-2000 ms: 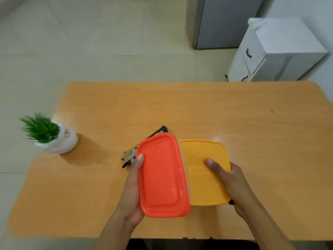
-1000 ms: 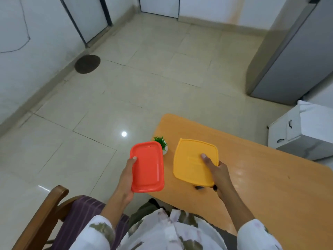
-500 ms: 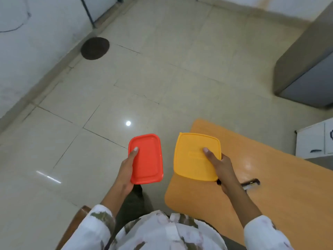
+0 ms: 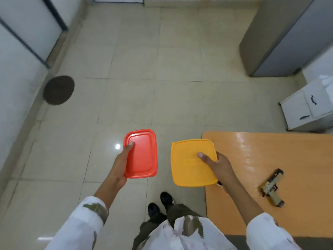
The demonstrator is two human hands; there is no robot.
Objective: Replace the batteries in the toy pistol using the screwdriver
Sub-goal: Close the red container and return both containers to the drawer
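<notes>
Gripping tubs, left hand [image 4: 120, 165] the red tub [image 4: 142, 156], right hand [image 4: 220, 167] the yellow tub [image 4: 189, 170]; toy pistol [image 4: 272, 188] on table [image 4: 270, 150] nearby.

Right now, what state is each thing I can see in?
red box, lid on, held up over the floor
yellow box, lid on, held up at the table corner
toy pistol, lying on its side on the table, untouched
white cabinet, drawers shut

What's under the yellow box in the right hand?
Under the yellow box only a small dark tip peeks out by the right hand; the rest, and the fingers beneath, are covered.
</notes>
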